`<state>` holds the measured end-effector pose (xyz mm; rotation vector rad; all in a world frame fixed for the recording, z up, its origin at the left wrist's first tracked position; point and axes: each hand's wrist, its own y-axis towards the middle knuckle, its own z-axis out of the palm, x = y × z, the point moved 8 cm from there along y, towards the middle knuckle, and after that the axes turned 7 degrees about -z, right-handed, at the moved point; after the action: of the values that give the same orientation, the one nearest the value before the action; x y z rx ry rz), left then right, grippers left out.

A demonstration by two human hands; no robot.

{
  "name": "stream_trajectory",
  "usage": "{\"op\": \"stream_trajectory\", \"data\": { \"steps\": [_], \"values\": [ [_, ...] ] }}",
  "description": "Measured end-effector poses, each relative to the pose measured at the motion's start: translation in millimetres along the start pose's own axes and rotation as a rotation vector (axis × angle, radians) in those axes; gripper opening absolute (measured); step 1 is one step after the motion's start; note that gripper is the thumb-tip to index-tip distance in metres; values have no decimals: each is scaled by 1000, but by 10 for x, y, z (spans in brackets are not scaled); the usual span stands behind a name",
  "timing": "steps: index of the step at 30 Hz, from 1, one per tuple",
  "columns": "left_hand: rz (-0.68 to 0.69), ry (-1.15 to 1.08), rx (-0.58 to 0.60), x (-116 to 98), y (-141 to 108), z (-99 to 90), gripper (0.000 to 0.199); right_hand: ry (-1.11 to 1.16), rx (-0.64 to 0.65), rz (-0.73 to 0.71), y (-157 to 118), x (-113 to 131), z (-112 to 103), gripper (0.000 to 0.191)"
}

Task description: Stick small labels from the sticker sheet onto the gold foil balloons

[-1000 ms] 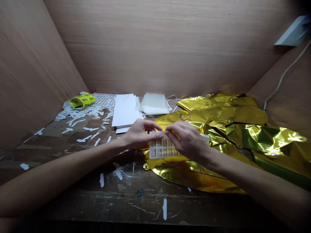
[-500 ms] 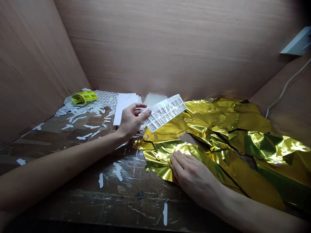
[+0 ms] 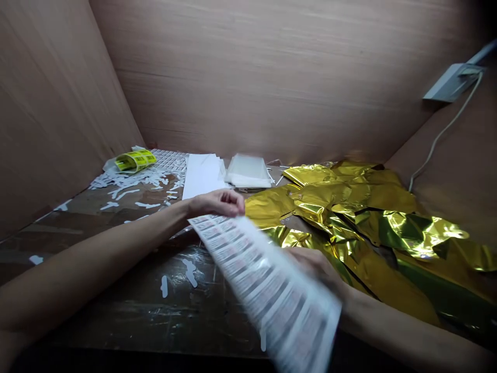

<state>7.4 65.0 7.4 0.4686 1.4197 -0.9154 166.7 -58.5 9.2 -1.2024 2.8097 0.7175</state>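
My left hand [image 3: 217, 203] is shut on the upper end of a long white sheet of printed labels [image 3: 264, 285], which hangs down toward me, blurred by motion. My right hand [image 3: 314, 268] lies behind the sheet's lower part, above crumpled gold foil balloons [image 3: 361, 207], and its fingers are hidden, so any grip on the sheet is unclear. The foil spreads across the right half of the desk. A yellow label roll [image 3: 134, 161] lies far off, beyond my left hand.
A stack of white paper [image 3: 202, 176] and clear plastic sleeves [image 3: 248, 171] stand at the back. White label scraps [image 3: 128, 192] litter the scarred desk [image 3: 135, 305]. Wooden panels enclose three sides, and a cable [image 3: 442, 134] runs down the right panel.
The label sheet has swung from pointing up and right to hanging down toward me. My right hand, flat on the foil before, is now mostly behind the sheet.
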Motion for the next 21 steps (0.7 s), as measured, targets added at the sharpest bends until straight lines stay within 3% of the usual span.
{"op": "stream_trajectory", "data": {
  "steps": [3,6,10,14,17,21],
  "values": [
    [-175,220,249,133,-110,232,30,90,-58,-9,58,-133,-35,28],
    [-224,309,382,185,-160,410,33,135,-173,59,133,-357,-155,21],
    [-200,333,413,183,-145,469,63,107,-182,102,195,-559,-191,21],
    [-196,310,444,169,-183,471,69,185,-82,54,164,-582,-72,38],
    [-230,305,461,174,-214,491,76,228,-57,37,130,-572,-49,35],
    [-226,274,449,133,-222,500,71,241,-109,143,120,-651,-145,27]
  ]
}}
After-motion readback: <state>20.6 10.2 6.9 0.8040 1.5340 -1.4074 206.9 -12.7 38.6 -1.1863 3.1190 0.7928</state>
